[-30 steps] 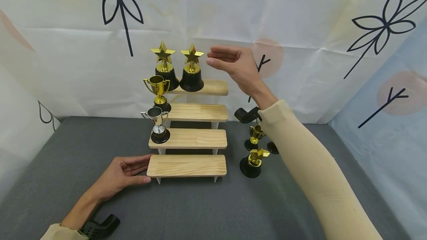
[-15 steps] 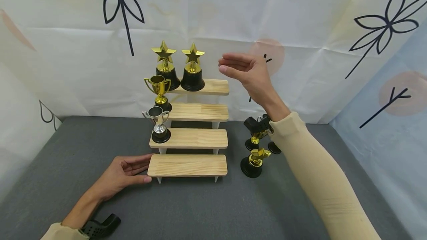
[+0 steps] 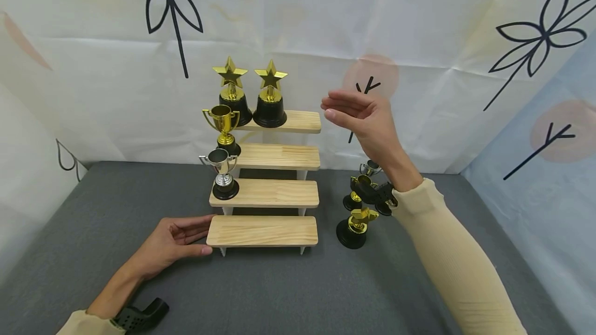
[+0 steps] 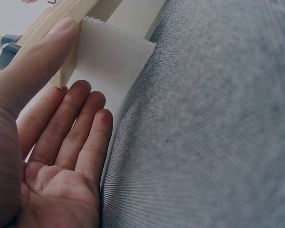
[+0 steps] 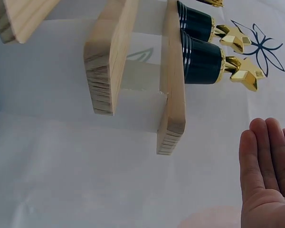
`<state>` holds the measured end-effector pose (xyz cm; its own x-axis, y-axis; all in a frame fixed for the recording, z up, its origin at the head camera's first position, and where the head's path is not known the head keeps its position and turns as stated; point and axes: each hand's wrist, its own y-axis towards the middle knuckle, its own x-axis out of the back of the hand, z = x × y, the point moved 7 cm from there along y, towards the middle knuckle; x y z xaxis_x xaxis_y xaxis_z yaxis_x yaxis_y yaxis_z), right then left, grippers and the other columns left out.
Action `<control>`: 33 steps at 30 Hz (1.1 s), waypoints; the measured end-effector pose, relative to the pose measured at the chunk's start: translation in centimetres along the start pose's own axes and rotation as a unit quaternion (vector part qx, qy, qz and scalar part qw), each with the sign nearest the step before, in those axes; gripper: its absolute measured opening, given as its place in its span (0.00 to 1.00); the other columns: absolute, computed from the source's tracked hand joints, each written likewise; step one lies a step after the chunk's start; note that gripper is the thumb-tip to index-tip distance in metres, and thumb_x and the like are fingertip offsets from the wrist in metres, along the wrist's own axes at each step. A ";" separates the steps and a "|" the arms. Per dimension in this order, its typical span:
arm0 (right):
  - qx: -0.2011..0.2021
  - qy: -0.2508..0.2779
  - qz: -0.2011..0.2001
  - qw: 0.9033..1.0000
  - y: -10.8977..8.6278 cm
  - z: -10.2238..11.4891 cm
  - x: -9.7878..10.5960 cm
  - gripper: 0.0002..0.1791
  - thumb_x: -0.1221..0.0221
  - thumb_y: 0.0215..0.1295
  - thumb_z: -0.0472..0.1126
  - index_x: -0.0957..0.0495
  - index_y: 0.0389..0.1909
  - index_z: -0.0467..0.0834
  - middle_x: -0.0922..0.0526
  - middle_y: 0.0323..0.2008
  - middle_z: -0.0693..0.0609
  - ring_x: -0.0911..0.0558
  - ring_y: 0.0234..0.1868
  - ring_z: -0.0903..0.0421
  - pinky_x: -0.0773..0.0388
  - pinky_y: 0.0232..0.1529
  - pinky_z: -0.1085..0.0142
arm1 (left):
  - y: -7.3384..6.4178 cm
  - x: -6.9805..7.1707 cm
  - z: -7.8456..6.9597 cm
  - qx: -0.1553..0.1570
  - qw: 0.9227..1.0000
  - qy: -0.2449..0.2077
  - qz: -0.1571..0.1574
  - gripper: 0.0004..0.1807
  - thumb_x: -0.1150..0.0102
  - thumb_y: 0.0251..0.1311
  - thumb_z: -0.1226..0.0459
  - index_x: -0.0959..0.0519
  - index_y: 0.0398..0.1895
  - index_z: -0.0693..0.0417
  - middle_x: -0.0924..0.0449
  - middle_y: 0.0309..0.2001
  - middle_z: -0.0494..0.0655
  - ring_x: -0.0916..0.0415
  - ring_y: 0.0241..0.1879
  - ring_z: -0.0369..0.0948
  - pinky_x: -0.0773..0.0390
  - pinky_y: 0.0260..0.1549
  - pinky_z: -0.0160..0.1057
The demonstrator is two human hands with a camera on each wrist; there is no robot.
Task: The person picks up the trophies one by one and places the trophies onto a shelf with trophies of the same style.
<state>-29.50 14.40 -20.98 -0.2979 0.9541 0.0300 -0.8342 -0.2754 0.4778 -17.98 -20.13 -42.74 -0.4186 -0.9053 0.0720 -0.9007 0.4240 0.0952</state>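
Here, 4-tier stand (image 3: 277,193) against left hand (image 3: 168,246).

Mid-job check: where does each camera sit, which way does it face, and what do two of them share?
Head: on the person's head, facing forward and down at the stepped wooden shelf; left hand, right hand and sleeves show.
Left wrist: on that wrist, facing the shelf's end and grey tabletop; left hand shows.
Right wrist: on that wrist, facing the shelf's steps end-on; right hand shows at the right edge.
Shared: head and right wrist both show two gold star trophies.
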 end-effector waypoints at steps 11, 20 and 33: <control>-0.002 0.011 -0.005 1.000 -3.0 0.2 1.0 0.22 0.37 0.60 0.19 0.19 0.56 0.30 0.12 0.47 0.46 0.14 0.51 0.47 0.16 0.56 0.59 | -0.1 0.2 0.2 0.000 1.000 -0.005 0.000 0.39 0.29 0.54 0.78 0.36 0.67 0.82 0.22 0.63 0.43 0.23 0.59 0.36 0.18 0.55 0.38; -0.011 -0.016 0.000 1.000 -5.0 -0.6 1.5 0.22 0.36 0.61 0.21 0.19 0.57 0.32 0.12 0.48 0.47 0.14 0.52 0.49 0.17 0.58 0.60 | -0.1 0.2 0.2 0.001 1.000 -0.004 -0.002 0.39 0.29 0.54 0.77 0.36 0.68 0.82 0.22 0.63 0.43 0.23 0.59 0.36 0.18 0.55 0.38; -0.029 -0.038 0.000 0.999 -8.2 -2.4 2.1 0.23 0.37 0.61 0.19 0.22 0.58 0.27 0.13 0.50 0.49 0.14 0.52 0.54 0.15 0.53 0.64 | 0.0 0.2 0.2 0.009 1.000 0.018 -0.008 0.38 0.28 0.54 0.76 0.35 0.68 0.80 0.31 0.66 0.71 0.23 0.59 0.35 0.19 0.57 0.37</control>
<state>-24.40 18.41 -26.91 -0.2640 0.9596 0.0978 -0.8601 -0.2801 0.4265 -18.12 -20.34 -42.90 -0.3996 -0.9104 0.1069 -0.9094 0.4084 0.0785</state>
